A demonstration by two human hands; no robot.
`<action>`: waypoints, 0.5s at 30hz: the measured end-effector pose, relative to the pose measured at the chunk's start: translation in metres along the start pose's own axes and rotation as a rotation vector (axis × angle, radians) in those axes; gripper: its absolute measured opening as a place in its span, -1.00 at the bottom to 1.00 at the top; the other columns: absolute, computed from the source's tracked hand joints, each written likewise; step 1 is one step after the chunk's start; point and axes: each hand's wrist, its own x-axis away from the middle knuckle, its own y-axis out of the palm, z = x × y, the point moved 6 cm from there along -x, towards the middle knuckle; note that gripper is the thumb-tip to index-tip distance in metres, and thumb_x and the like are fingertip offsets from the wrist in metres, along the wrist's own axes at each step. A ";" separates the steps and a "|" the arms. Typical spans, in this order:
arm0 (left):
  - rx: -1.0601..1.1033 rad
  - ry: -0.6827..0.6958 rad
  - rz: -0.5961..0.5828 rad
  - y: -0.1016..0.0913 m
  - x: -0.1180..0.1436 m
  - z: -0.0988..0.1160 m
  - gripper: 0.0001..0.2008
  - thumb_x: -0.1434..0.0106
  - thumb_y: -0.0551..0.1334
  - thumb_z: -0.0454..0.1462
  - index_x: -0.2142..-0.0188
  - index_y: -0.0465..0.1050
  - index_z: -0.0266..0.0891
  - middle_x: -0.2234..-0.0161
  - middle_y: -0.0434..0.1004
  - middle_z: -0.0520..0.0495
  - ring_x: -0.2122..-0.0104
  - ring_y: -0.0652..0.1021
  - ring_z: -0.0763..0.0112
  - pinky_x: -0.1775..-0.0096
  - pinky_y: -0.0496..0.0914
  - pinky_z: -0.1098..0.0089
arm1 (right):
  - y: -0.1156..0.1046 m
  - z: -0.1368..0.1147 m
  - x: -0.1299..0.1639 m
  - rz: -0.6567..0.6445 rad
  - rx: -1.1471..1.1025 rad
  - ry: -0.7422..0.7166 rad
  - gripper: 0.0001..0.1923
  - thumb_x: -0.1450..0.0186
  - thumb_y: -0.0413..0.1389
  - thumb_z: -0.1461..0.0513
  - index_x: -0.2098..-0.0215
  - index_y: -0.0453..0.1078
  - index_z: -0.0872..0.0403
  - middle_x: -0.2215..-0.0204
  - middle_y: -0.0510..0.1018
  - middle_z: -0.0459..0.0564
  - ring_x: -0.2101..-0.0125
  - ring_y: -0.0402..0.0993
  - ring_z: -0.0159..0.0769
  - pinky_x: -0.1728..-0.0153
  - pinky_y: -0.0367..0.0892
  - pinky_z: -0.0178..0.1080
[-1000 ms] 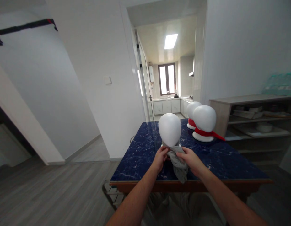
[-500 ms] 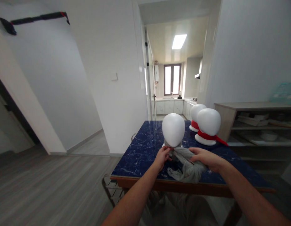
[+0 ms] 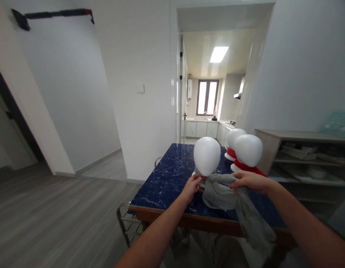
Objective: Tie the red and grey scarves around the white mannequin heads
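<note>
A white mannequin head (image 3: 207, 155) stands upright on the table in front of me. Thin grey fabric that looks like a scarf (image 3: 221, 195) runs from its neck toward the right, and its loose end hangs over the table's front edge. At the neck, my left hand (image 3: 192, 187) is closed, pinching the scarf. My right hand (image 3: 249, 181) grips the scarf farther right, with folds stretched between the two hands. Behind it stand two more white mannequin heads, a nearer one (image 3: 249, 149) and a farther one (image 3: 236, 137), each with a red scarf (image 3: 243, 165) around the neck.
The blue marbled table (image 3: 163, 182) has a wooden edge. A metal rack (image 3: 127, 223) stands at its left front corner. To the right is an open shelf unit (image 3: 268, 149) with items on it. A doorway behind shows a kitchen with a window (image 3: 207, 97).
My right hand has moved slightly right, drawing the grey scarf out. Its bunched end has come off the tabletop and now dangles past the front edge. My left hand stays at the neck.
</note>
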 end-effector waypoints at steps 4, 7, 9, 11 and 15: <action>0.000 0.014 -0.017 0.001 -0.001 0.000 -0.64 -0.22 0.41 -0.06 0.16 0.49 -0.27 -0.03 0.66 -0.24 0.75 0.14 0.78 0.53 0.48 0.41 | -0.009 -0.004 0.005 0.113 -0.199 -0.171 -0.64 -0.21 0.32 -0.04 0.35 0.52 0.09 0.36 0.64 0.09 0.29 0.59 -0.13 0.16 0.48 -0.14; 0.001 0.017 -0.024 0.001 -0.001 0.000 -0.63 -0.22 0.41 -0.05 0.15 0.49 -0.28 -0.03 0.66 -0.24 0.75 0.15 0.78 0.52 0.49 0.40 | -0.012 0.003 0.011 0.131 -0.215 -0.129 -0.60 -0.28 0.26 -0.12 0.27 0.45 0.04 0.55 0.52 -0.07 0.59 0.42 -0.35 0.28 0.48 -0.16; 0.002 0.013 -0.020 0.002 0.000 0.000 -0.62 -0.21 0.41 -0.05 0.15 0.48 -0.28 -0.03 0.65 -0.24 0.75 0.16 0.78 0.52 0.50 0.40 | -0.013 0.006 0.017 0.086 -0.131 -0.048 -0.55 -0.29 0.26 -0.13 0.11 0.41 0.01 0.57 0.51 -0.15 0.73 0.22 -0.47 0.48 0.38 -0.26; 0.004 0.009 -0.016 0.002 0.000 0.001 -0.62 -0.21 0.42 -0.04 0.16 0.49 -0.28 -0.03 0.66 -0.24 0.74 0.16 0.78 0.52 0.50 0.40 | -0.014 0.005 0.022 0.004 -0.013 0.014 -0.48 -0.28 0.28 -0.14 0.01 0.38 0.02 0.52 0.56 -0.12 0.74 0.23 -0.48 0.59 0.27 -0.33; -0.025 0.008 -0.007 0.000 -0.001 0.001 -0.58 -0.18 0.43 -0.05 0.12 0.49 -0.28 0.00 0.66 -0.24 0.65 0.37 0.66 0.50 0.50 0.41 | -0.024 -0.006 0.027 -0.115 0.194 0.029 -0.42 -0.24 0.35 -0.10 -0.01 0.38 0.10 0.49 0.56 -0.10 0.64 0.41 -0.40 0.62 0.27 -0.38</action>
